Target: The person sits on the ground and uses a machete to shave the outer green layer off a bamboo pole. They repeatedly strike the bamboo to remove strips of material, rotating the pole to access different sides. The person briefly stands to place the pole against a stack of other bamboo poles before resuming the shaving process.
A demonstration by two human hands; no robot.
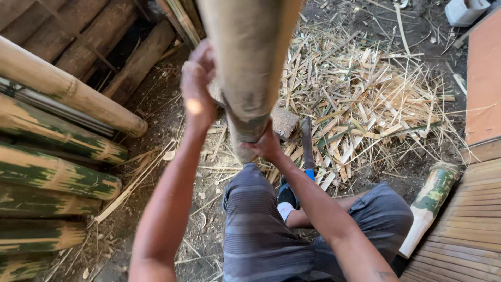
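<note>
A thick tan bamboo pole (249, 57) stands nearly upright in front of me, its lower end near the ground between my knees. My left hand (197, 86) grips its left side higher up. My right hand (267, 144) holds it low down, near a green-banded node. A machete (308, 146) with a dark blade and blue handle lies on the ground just right of the pole's foot. My legs in grey striped shorts (255, 224) fill the lower middle.
Several green and tan bamboo poles (57, 136) lie stacked at the left. A heap of split bamboo strips (365, 99) covers the ground at upper right. A short cut bamboo piece (430, 201) leans by slatted boards (464, 224) at right. A flat stone (284, 121) sits behind the pole.
</note>
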